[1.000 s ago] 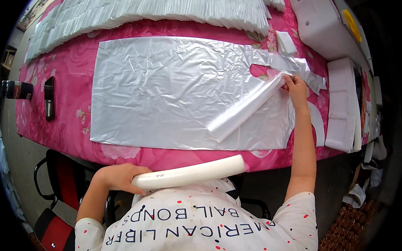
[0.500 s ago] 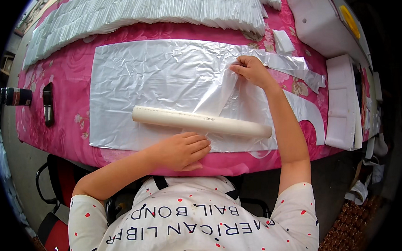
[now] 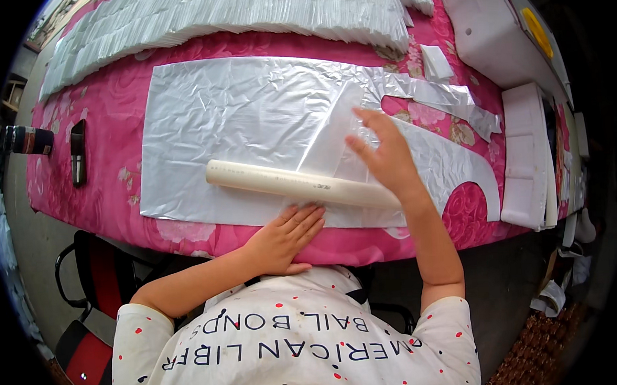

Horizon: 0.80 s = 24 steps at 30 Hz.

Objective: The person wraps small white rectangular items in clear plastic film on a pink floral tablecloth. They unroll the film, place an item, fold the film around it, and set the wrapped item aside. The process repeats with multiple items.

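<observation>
A white plastic vest bag (image 3: 216, 121) lies spread on the pink floral tablecloth, its two handle strips toward the right. Across its near half rests an off-white plastic tube (image 3: 280, 182), slightly slanted. From the tube, a folded-over flap of the film (image 3: 333, 133) runs up toward the far side. My left hand (image 3: 291, 238) lies flat at the bag's near edge, just below the tube, fingers stretched out. My right hand (image 3: 384, 151) is over the bag near the tube's right end, thumb and fingers apart, holding nothing; it covers part of that end.
Long rows of folded white plastic packets (image 3: 232, 17) line the table's far side. A small folded white piece (image 3: 437, 64) and white foam boxes (image 3: 524, 159) are at right. At left are a dark jar (image 3: 31, 140) and a black phone-like object (image 3: 78, 153). Red-and-black chairs (image 3: 104, 277) stand below.
My right hand has let go of the film's flap and come nearer, with its fingers opened. The left hand has shifted slightly and flattened at the bag's near edge.
</observation>
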Each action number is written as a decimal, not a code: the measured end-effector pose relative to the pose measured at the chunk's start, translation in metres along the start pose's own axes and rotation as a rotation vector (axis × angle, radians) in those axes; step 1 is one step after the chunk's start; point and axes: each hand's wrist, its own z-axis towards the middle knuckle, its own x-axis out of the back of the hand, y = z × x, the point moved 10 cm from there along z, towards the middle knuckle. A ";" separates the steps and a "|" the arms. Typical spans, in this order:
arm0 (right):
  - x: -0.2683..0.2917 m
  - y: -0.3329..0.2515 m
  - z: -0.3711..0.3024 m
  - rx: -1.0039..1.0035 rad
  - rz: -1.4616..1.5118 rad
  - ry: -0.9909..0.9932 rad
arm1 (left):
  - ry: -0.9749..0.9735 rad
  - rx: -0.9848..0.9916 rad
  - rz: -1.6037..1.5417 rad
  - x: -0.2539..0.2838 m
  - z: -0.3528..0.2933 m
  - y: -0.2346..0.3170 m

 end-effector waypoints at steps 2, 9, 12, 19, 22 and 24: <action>-0.030 -0.045 -0.037 0.197 -0.054 -0.120 | 0.003 0.056 0.029 -0.002 0.002 0.004; -0.038 -0.025 -0.076 0.113 -0.282 -0.128 | -0.020 0.123 0.014 -0.019 0.002 0.014; 0.011 0.024 -0.067 0.001 -0.365 0.013 | -0.025 0.043 -0.063 -0.009 0.002 0.017; 0.052 0.053 -0.081 -0.111 -0.252 0.020 | -0.071 -0.180 -0.128 0.002 -0.005 0.003; 0.016 0.009 -0.096 0.009 -0.157 -0.148 | -0.082 -0.106 -0.057 -0.004 -0.004 0.010; -0.006 -0.016 -0.100 0.115 -0.179 -0.206 | -0.048 -0.067 0.082 -0.009 -0.003 0.021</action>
